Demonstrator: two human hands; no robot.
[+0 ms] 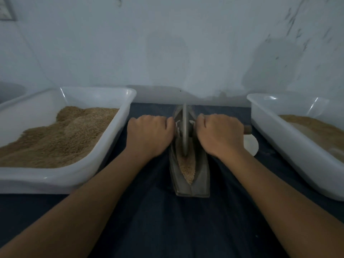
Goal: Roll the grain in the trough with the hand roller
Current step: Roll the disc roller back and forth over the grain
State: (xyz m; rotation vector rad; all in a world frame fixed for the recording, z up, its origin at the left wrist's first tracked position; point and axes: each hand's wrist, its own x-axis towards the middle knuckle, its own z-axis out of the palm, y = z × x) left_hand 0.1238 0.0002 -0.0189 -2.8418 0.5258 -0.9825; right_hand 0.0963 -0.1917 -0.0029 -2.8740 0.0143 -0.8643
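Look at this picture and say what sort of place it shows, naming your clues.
Probably a small grain-grinding workspace: a metal trough with a hand roller sits on a dark cloth, between two white tubs of brown grain.

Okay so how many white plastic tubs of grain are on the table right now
2. One white tub sits left of the trough, heaped with brown grain. The other tub sits to its right, partly cut off by the frame edge. More could lie out of view.

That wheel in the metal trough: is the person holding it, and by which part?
Yes. Both hands grip the hand roller by its axle handle: left hand left of the wheel, right hand right of it.
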